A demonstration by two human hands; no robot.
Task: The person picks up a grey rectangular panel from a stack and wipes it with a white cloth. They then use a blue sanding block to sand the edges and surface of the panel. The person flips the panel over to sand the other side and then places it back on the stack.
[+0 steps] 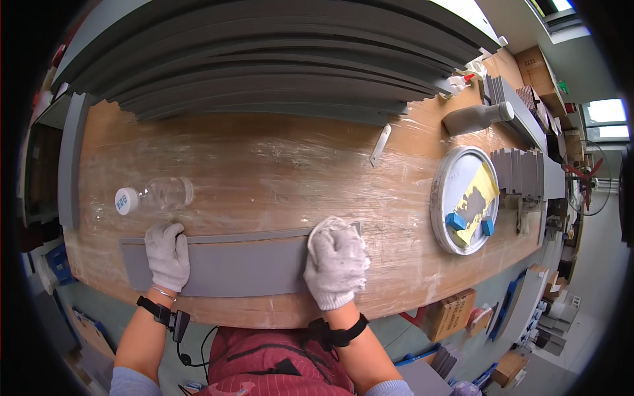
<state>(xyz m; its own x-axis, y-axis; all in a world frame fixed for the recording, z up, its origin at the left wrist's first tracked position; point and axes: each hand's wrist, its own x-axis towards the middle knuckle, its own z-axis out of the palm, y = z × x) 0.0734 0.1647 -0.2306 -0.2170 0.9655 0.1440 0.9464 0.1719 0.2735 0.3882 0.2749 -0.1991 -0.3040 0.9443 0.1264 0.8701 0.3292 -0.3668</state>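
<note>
In the head view I see a long, smooth grey board (247, 267) near the front of a brown table (277, 168) with shiny, wrinkly film. Past it, a clear bottle (170, 193) lies close; big grey boards (264, 82) fill the back. A round white lid (454, 181) holds yellow paper (487, 188). In fuzzy gloves, the left hand (167, 256) lies on the board, thumb apart; the right hand (337, 264) curls over its right end. I can't tell if either grips.
</note>
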